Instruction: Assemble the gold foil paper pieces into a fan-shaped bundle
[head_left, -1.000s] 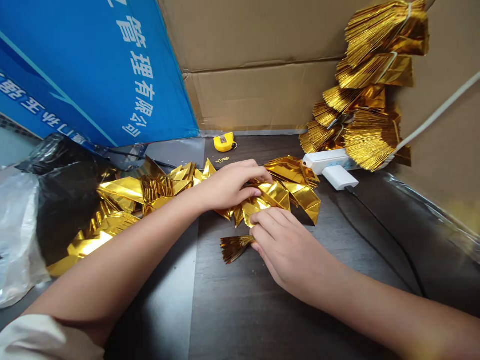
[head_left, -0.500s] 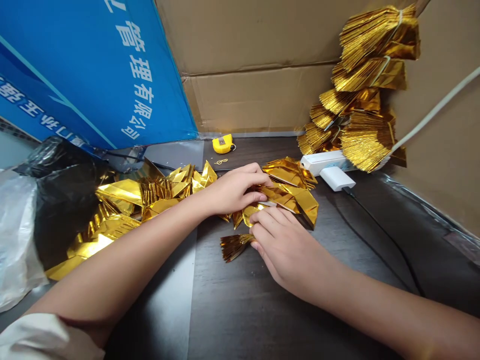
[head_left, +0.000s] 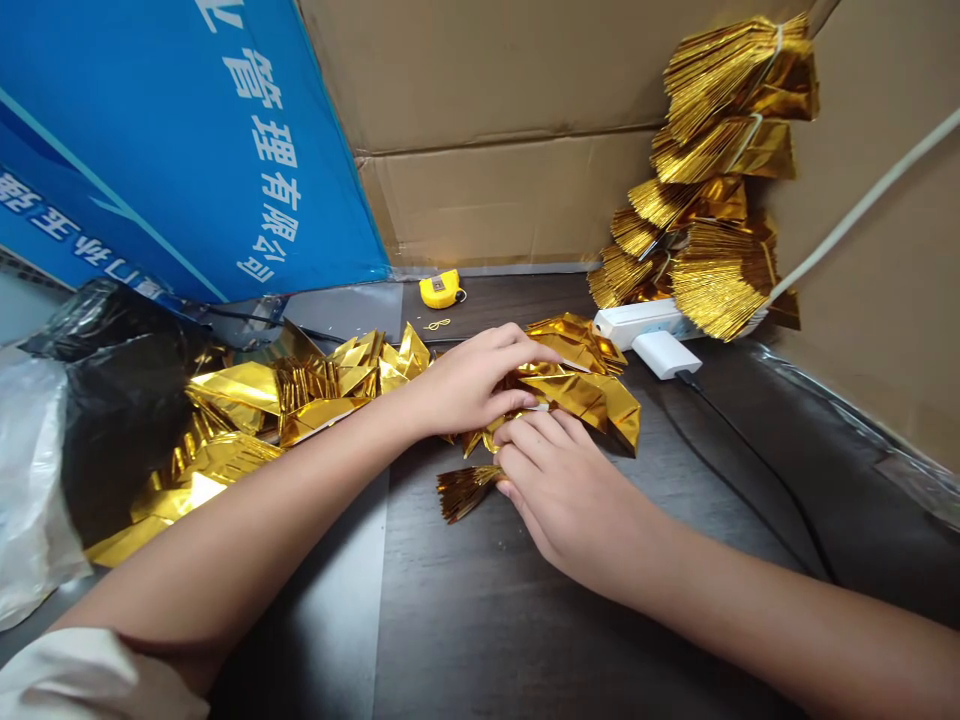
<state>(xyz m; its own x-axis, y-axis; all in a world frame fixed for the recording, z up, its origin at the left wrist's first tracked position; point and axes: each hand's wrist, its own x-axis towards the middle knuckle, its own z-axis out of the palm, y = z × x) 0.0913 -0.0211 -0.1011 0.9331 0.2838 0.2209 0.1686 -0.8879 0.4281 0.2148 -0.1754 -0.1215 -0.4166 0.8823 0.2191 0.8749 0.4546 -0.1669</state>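
My right hand [head_left: 559,490] is closed around a bundle of folded gold foil paper [head_left: 466,492]. The bundle's pleated, fanned end sticks out to the left of my fingers, and the rest is hidden under the hand. Just above it, my left hand [head_left: 480,380] reaches over loose folded gold foil papers [head_left: 592,400], its thumb and forefinger apart. Its fingertips touch or lie just over these papers; a pale edge shows by the thumb. More folded gold papers [head_left: 240,390] are heaped to the left, partly behind my left forearm.
Fanned gold paper bundles [head_left: 720,150], some with pale bands, are stacked at the back right. Before them lies a white power strip [head_left: 637,322] with a white charger [head_left: 666,355] and black cable. A yellow tape measure [head_left: 441,289] sits at the back. Black plastic bag [head_left: 127,400] stands left.
My left fingers have stretched a little to the right over the loose gold papers, spreading wider from the thumb. My right hand keeps its hold on the bundle. The view has shifted slightly.
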